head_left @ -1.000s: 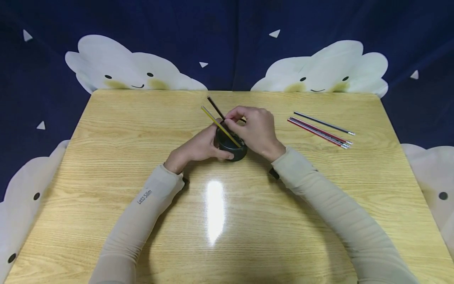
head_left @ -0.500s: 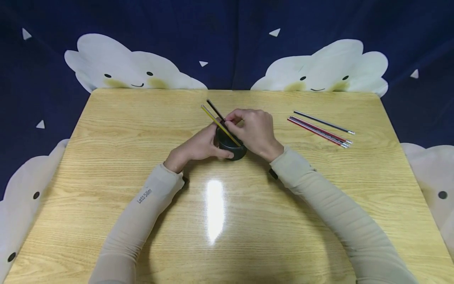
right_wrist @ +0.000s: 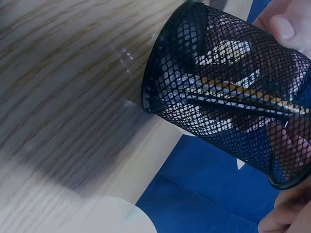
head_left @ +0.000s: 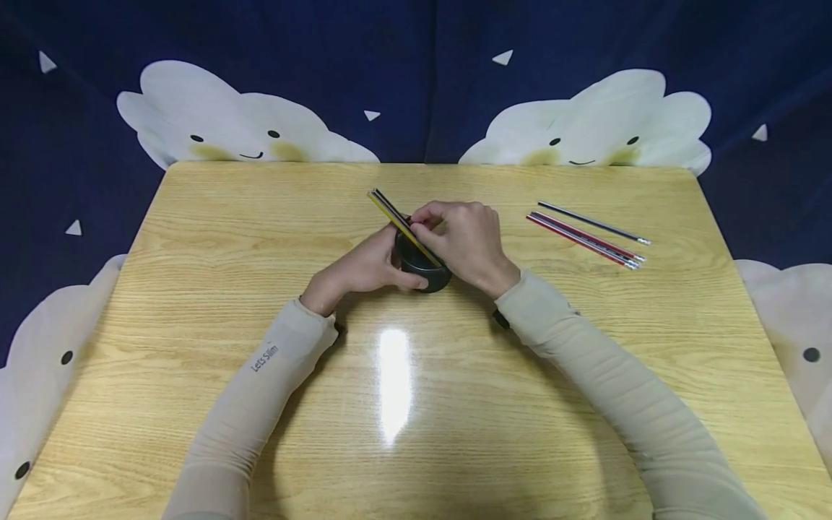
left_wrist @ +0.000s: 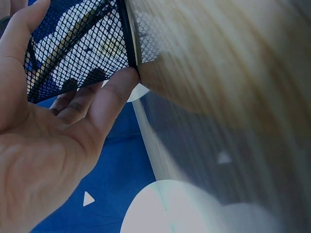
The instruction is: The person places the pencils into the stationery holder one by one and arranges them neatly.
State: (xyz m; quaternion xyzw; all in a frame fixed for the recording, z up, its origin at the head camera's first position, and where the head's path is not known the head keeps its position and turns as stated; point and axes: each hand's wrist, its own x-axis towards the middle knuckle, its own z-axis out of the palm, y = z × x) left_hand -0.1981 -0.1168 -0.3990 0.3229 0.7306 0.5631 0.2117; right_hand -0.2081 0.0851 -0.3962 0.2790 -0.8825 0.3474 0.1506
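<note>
A black mesh pencil cup (head_left: 438, 280) stands on the table, its open top tipped into view in the head view. My left hand (head_left: 370, 266) wraps round its left side; the left wrist view shows fingers (left_wrist: 114, 97) against the mesh near the base. A yellow pencil (head_left: 424, 249) leans in the cup, slanting up to the left. Beside it slants a dark pencil (head_left: 388, 203), pinched between thumb and fingers of my right hand (head_left: 469, 235) over the rim. Through the mesh in the right wrist view, both pencils' lower parts show inside the cup (right_wrist: 228, 73).
To the right on the wooden table (head_left: 416, 469) lie several pencils: a dark one (head_left: 593, 222) apart and a close group with red ones (head_left: 572, 235), white-tipped ends toward the right. A dark blue cloud-print curtain (head_left: 416, 72) hangs behind the table's far edge.
The dark pencil has come down slightly, and its top end has shifted left until it lies close alongside the yellow pencil. My left hand and the cup stay nearly still.
</note>
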